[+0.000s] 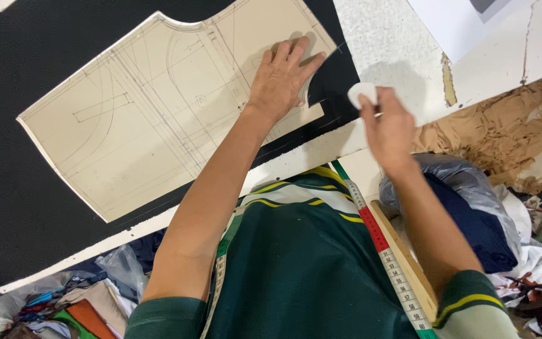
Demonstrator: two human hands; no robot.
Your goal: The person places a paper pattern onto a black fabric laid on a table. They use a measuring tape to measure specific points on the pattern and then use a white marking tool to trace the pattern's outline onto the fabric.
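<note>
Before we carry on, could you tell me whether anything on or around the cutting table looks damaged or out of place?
Yes: the white table surface is chipped and peeling near its right edge, with bare patches. Fabric scraps lie heaped below. The paper pattern lies flat on the black fabric under the left hand; the right hand holds white chalk.

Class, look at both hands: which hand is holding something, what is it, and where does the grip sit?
The right hand pinches a small white chalk piece by its lower edge, between the fingertips. The left hand holds nothing; it presses flat on the paper pattern.
</note>
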